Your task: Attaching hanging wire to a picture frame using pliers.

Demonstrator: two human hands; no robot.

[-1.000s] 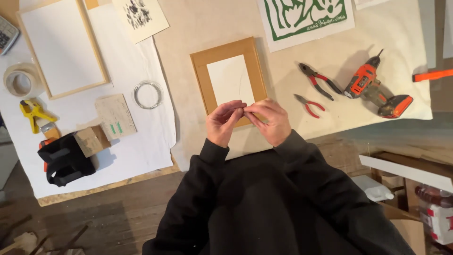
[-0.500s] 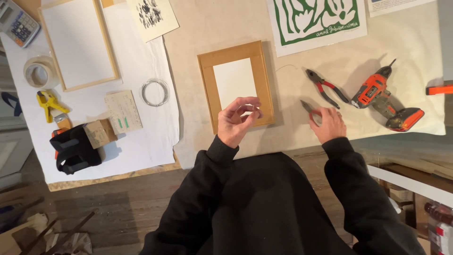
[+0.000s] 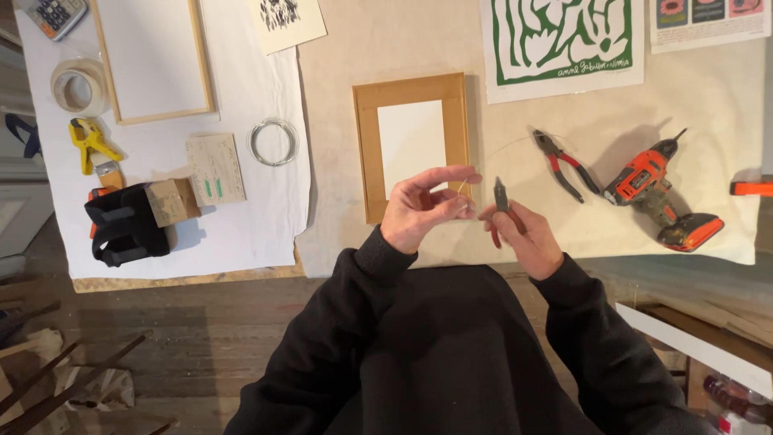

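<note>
Pinching thin wire, left hand (image 3: 423,208) holds it taut | right hand (image 3: 519,234) grip closed round small pliers (image 3: 501,196), nose toward wire | wooden frame (image 3: 412,143) flat on desk (image 3: 354,48) just beyond

worktable (image 3: 378,48): beige and white cloths | floor (image 3: 185,338): dark wooden boards

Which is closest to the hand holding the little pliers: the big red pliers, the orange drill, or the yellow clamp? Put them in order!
From the right hand:
1. Big red pliers, just up-right.
2. Orange drill, further right.
3. Yellow clamp, far across on the left.
</note>
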